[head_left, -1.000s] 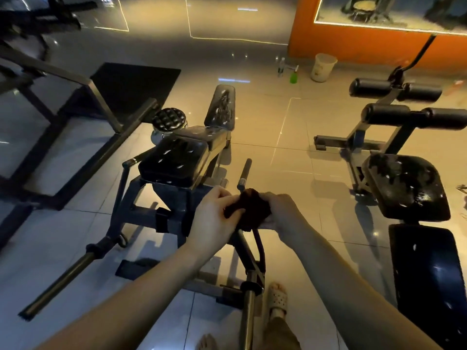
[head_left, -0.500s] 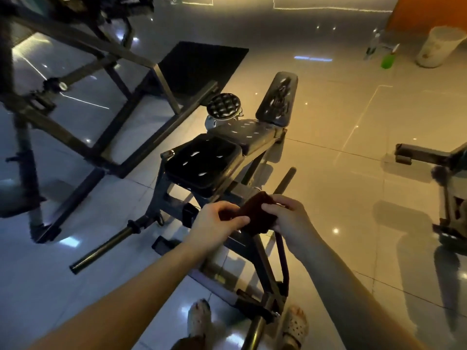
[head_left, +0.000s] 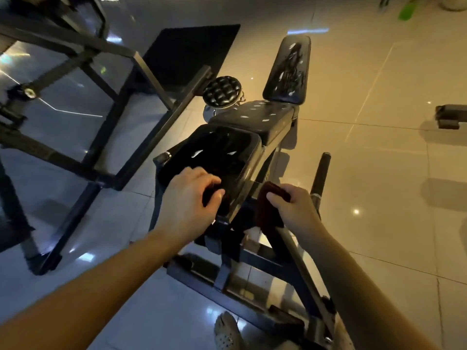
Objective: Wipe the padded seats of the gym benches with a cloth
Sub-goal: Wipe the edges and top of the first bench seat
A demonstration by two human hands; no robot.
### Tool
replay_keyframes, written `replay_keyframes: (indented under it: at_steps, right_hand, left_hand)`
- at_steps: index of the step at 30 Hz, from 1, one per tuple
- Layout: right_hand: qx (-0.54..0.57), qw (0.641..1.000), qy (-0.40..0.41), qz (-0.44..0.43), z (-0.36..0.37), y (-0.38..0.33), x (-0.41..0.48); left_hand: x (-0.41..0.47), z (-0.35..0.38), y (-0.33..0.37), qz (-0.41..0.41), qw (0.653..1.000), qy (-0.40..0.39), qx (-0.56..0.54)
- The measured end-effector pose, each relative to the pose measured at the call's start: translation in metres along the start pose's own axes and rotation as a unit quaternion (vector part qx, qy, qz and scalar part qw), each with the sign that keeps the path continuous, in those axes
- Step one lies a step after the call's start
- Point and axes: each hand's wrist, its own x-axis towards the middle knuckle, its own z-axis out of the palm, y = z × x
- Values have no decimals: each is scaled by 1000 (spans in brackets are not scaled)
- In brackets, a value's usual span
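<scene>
The bench's glossy black padded seat [head_left: 214,150] is right in front of me, with a second pad [head_left: 255,116] and a raised back pad [head_left: 288,69] beyond it; all show light scuffs. My left hand [head_left: 187,198] rests on the near end of the seat, fingers loosely bent, holding nothing that I can see. My right hand [head_left: 293,205] grips a dark red cloth [head_left: 267,205] just off the seat's near right corner, above the bench frame. The cloth hangs down and does not touch the pad's top.
A round quilted stool [head_left: 222,92] stands left of the middle pad. A black steel rack [head_left: 101,102] and a floor mat [head_left: 192,51] fill the left. A bar handle [head_left: 321,173] sticks up at right. Another machine's foot [head_left: 452,117] lies far right. My sandalled foot [head_left: 227,332] is below.
My view has closed in on the bench. My left hand let go of the cloth and moved onto the seat. My right hand keeps the cloth.
</scene>
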Motion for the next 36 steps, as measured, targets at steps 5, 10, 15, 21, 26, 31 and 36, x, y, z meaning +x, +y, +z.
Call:
replay_keyframes:
  at_steps: [5,10,15,21,26,31,36]
  right_hand:
    - [6,995,91,-52,21,20,61]
    - [50,992,96,-71,39,22,85]
    - [15,988,64,-142,60,47,46]
    - [-31,981,149,-118,51,31,98]
    - [-11,984,107,-143,60,45,75]
    - [-24,982,77,-171,57,49,67]
    - [-27,985,117,-123,33,26,146]
  left_hand:
    - [52,30,-25,65,991,28,111]
    - [63,52,-24,99,981,9,165]
    - [60,58,-23,121,975,25,185]
    - [57,62,-20,114,973,37,195]
    - [57,63,-20,114,973,31,197]
    - [58,63,-18,114,974,24,192]
    - [58,63,-17,115,977,29,176]
